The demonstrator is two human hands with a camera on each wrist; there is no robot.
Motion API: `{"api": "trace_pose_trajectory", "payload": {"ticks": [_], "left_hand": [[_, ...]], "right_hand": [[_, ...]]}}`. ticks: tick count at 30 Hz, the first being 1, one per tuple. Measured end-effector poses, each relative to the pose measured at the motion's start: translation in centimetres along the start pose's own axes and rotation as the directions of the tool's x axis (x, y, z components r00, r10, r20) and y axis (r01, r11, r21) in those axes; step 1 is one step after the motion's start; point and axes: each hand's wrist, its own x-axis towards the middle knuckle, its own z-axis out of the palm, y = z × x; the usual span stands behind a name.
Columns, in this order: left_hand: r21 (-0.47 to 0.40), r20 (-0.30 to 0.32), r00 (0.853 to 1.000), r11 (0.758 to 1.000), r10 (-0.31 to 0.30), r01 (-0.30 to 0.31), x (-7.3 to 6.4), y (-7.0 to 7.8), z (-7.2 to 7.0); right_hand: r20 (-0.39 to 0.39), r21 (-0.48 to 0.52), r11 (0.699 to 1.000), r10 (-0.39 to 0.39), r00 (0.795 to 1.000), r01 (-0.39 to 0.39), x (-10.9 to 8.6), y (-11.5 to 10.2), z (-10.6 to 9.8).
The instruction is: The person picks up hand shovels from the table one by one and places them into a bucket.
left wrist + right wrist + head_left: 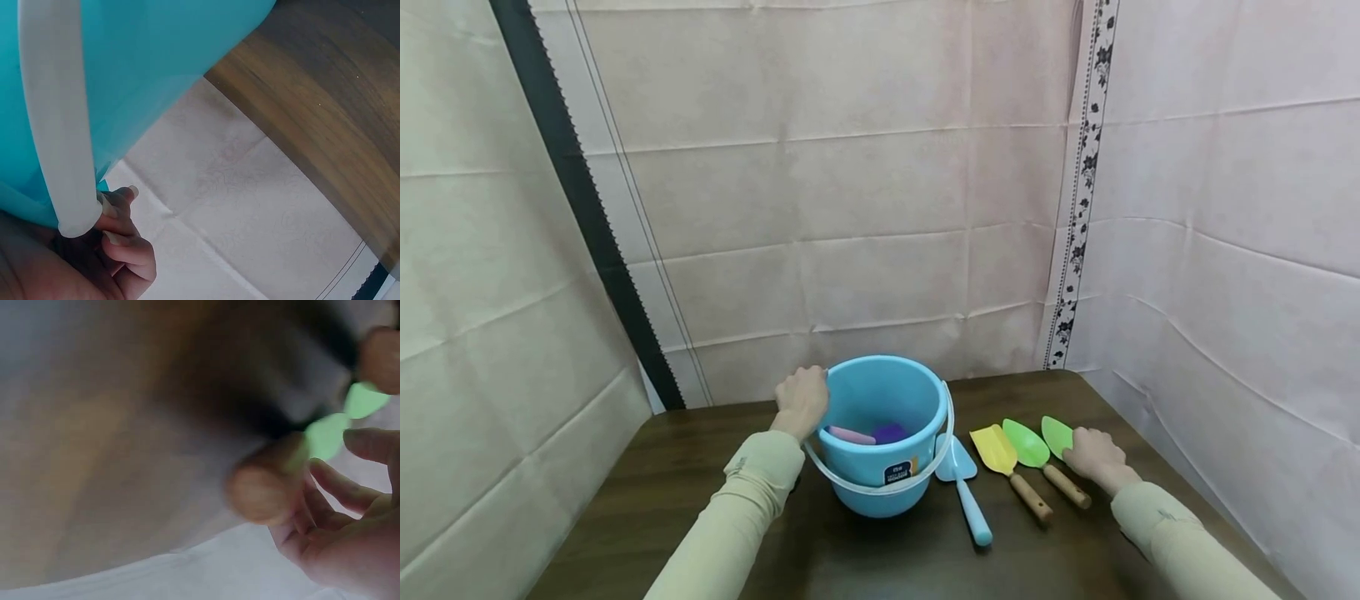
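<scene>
Light blue bucket (857, 458) on the brown table (647, 483) is gripped at its rim by the left hand (802, 400), while the right hand (1097, 457) is at the rightmost green shovel (1056, 435), whether holding it I cannot tell.

The brown table (647, 500) bears a blue bucket (880, 502) and four trowels (995, 450)
</scene>
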Motion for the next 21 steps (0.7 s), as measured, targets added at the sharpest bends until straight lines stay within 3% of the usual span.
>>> {"api": "trace_pose_trajectory", "payload": {"ticks": [6, 15, 21], "left_hand": [[-0.007, -0.01, 1.0, 1.0, 0.001, -0.001, -0.1, -0.1, 0.1], [-0.012, -0.023, 1.0, 1.0, -0.01, 0.01, -0.1, -0.1, 0.2], [-0.008, -0.028, 0.999, 1.0, -0.016, 0.015, 0.0, 0.1, 0.4]], "right_hand": [[0.003, -0.006, 1.0, 0.028, 1.0, -0.028, -0.6, 2.0, 0.3], [0.089, 0.0, 0.999, 0.035, 0.995, -0.035, -1.5, 2.2, 0.0], [0.056, 0.002, 1.0, 0.0, 0.998, 0.0, -1.8, 2.3, 0.5]]}}
